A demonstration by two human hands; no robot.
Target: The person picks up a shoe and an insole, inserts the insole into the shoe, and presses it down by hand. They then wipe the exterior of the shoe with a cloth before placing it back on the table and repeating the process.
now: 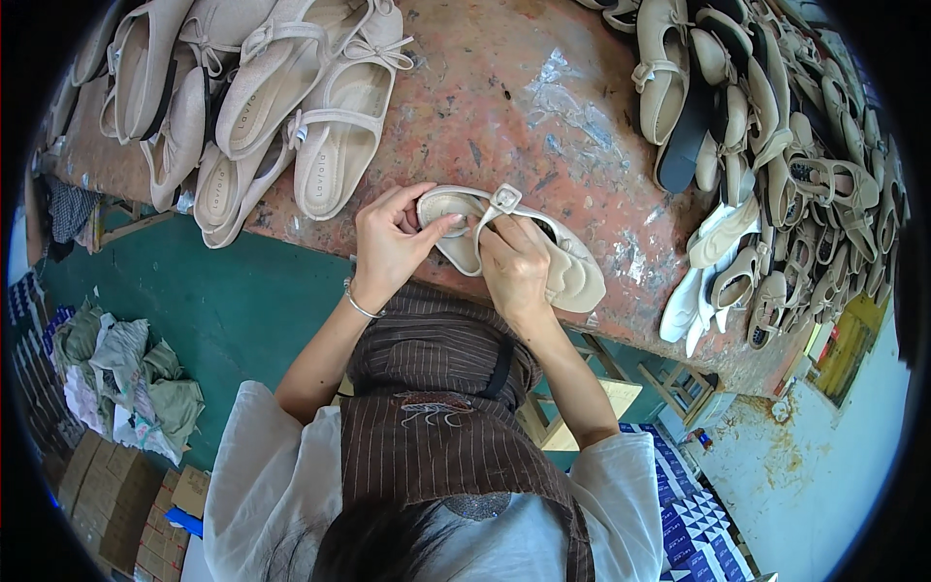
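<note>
A beige strapped shoe [578, 279] lies across the near edge of the worktable, its heel to the left and its bow-trimmed toe to the right. My left hand [391, 244] grips the heel end, thumb pressed inside on the pale insole [454, 206] and fingers around the back rim. Through the opening by the strap go the curled fingers of my right hand [517, 264]; their tips are hidden inside. A square buckle [505, 199] sits on the strap just above that hand.
Several beige shoes [344, 145] stand at the table's left. A large pile of shoes [766, 116] covers its right side, with white shoe-shaped pieces [690, 296] at the near edge. The worktable [475, 87] is worn red. Cloth scraps [126, 369] and cardboard boxes [112, 490] lie lower left.
</note>
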